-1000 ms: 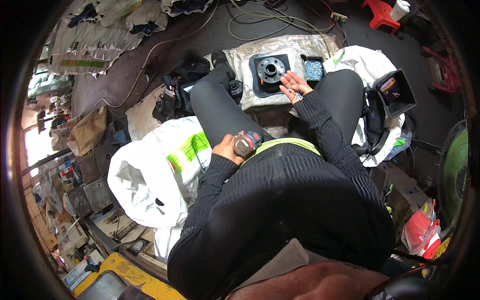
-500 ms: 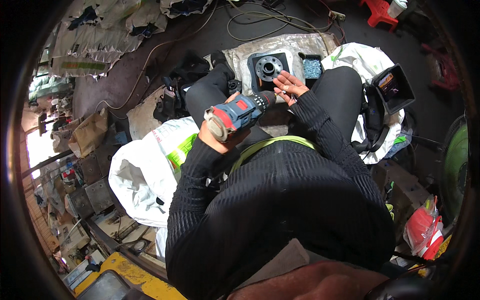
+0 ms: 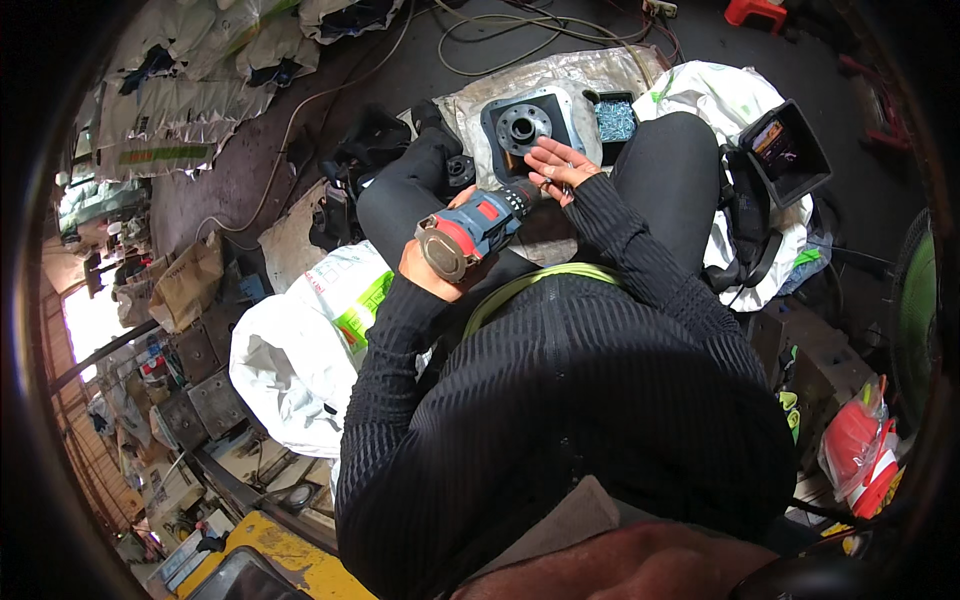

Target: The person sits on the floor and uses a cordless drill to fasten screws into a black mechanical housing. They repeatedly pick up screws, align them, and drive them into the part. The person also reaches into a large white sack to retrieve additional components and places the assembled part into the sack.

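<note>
My left hand [image 3: 428, 272] is wrapped round a blue and red cordless drill [image 3: 478, 232], its dark chuck pointing away from me and to the right. Just beyond the chuck, my right hand [image 3: 562, 168] is palm up, with small shiny screws [image 3: 566, 187] in it. Its outer fingers stretch out, while the thumb and nearer fingers come close to the drill's tip. Whether the tip touches a screw is hard to make out. Past my hands lies a round metal flange [image 3: 523, 124] with a raised hub and a ring of holes, set in a pale, dark-centred plate [image 3: 585, 118].
A black box [image 3: 615, 118] of small silvery screws stands right of the plate. White sacks [image 3: 285, 375] lie at my left and right. A black bin [image 3: 788, 165] stands beyond my right knee, a green fan [image 3: 915, 310] at far right. Cables [image 3: 500, 65] cross the floor.
The whole view has shifted slightly. My right hand has drawn its thumb and nearer fingers in toward the drill's tip. The drill stays in my left hand.
</note>
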